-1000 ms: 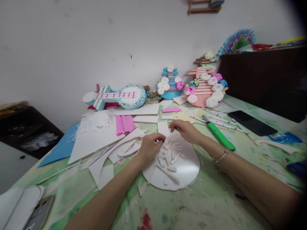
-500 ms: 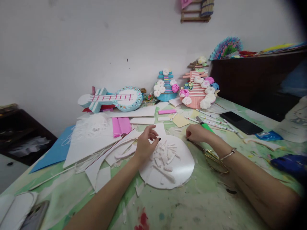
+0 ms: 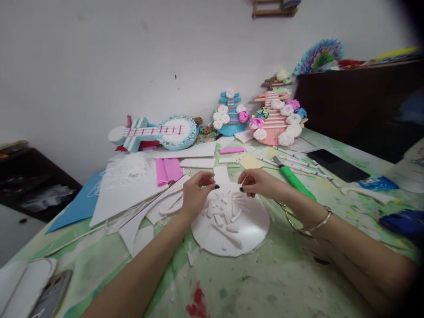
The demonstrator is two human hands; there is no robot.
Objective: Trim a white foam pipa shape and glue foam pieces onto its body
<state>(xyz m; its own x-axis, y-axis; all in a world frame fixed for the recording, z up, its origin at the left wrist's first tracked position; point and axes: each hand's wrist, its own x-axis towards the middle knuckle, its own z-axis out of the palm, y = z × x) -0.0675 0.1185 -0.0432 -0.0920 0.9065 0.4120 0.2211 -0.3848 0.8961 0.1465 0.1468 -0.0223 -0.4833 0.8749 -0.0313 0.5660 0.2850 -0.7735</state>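
A round white board (image 3: 250, 240) lies on the table in front of me, with a loose heap of small white foam scraps (image 3: 228, 212) on it. Over its upper left edge is my left hand (image 3: 198, 190), its fingers bent and a gap between thumb and fingertips; I see nothing held there. My right hand (image 3: 256, 183) hovers at the upper right edge with curled fingers and thumb drawn together. Whatever may be in that pinch is too small to make out. Scissors (image 3: 294, 223) with gold handles lie partly hidden under my right wrist.
A green utility knife (image 3: 294, 179), several white sticks (image 3: 303, 168) and a black phone (image 3: 338, 165) lie to the right. White sheets (image 3: 127, 201) and pink paper (image 3: 168, 171) cover the left. Decorated instrument models (image 3: 155, 134) line the wall.
My right hand has moved left from beside the scissors to the board's upper edge, uncovering the knife. My left hand stays near the same edge. The view has tilted slightly down.
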